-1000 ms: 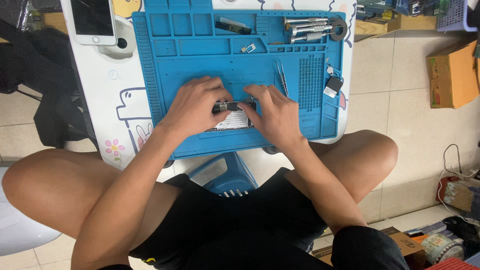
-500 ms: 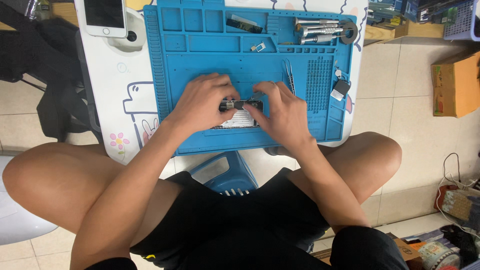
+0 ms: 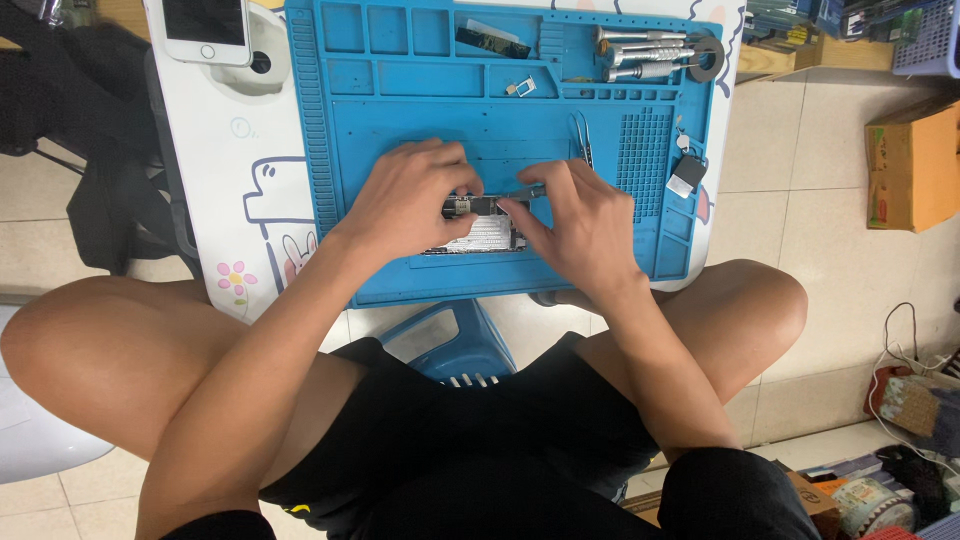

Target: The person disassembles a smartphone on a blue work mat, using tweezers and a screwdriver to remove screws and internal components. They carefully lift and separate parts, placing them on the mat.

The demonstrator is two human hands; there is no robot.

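Note:
A blue repair mat (image 3: 400, 130) covers a small white table. On its lower middle lies an opened phone body (image 3: 483, 232) with bare inner parts showing. My left hand (image 3: 408, 200) rests over its left end, fingers pinching a small dark part at the top edge. My right hand (image 3: 580, 222) grips a thin metal tool (image 3: 523, 194) whose tip meets that same part. Both hands hide most of the phone.
A white phone (image 3: 205, 28) lies at the table's top left. Tweezers (image 3: 581, 135), screwdrivers (image 3: 640, 55) and small parts sit in the mat's upper trays. A small black part (image 3: 686, 174) lies at the mat's right edge. An orange box (image 3: 912, 165) stands on the floor at the right. A blue stool (image 3: 450, 340) shows between my legs.
The view has shifted a little, so the mat sits lower and further right in frame. Both hands stay on the phone's top edge with almost no movement.

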